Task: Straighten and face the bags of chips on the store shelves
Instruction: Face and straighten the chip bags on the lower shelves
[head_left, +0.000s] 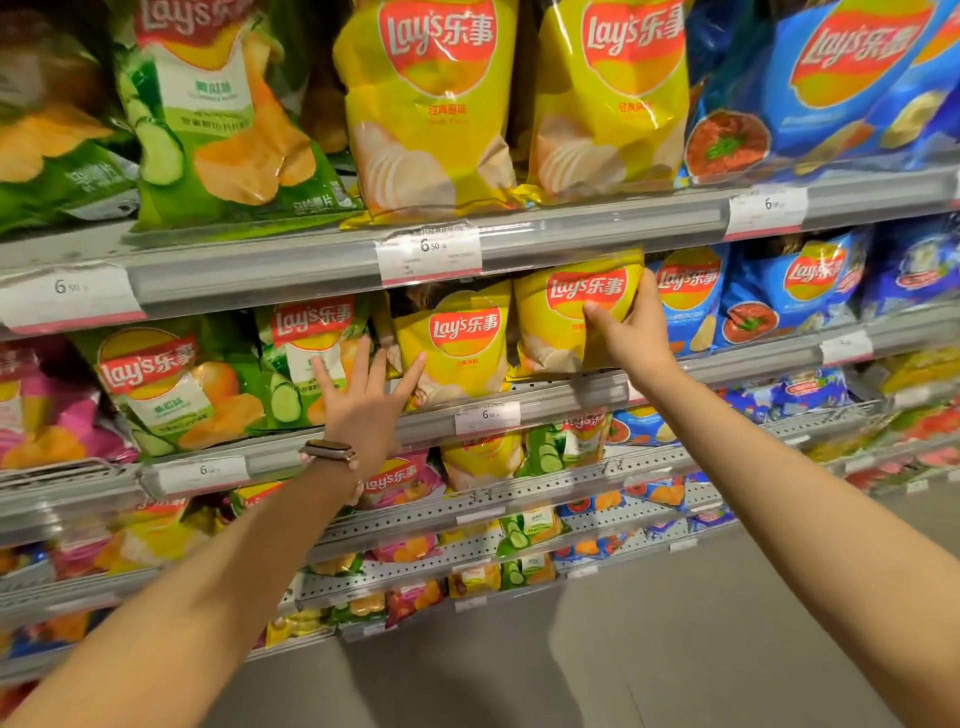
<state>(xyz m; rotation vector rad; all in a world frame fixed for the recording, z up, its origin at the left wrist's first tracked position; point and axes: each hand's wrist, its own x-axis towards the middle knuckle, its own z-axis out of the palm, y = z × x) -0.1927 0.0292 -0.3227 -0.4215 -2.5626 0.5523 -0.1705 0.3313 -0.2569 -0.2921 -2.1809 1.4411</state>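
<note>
Mid-frame shelf | right hand (626, 332) grips upright yellow bag (566, 312) | left hand (363, 400) spread, fingertips beside neighbouring yellow bag (457, 343)

The person is showing two bare forearms with no sleeves in view. The left hand (363, 410) is wearing no rings that can be seen, and just behind it, at the wrist, the person is wearing a watch (328, 450) with a dark rectangular face in a pale metallic case on a light band. The right hand (631, 332) is wearing nothing visible, and its wrist is bare.
</note>
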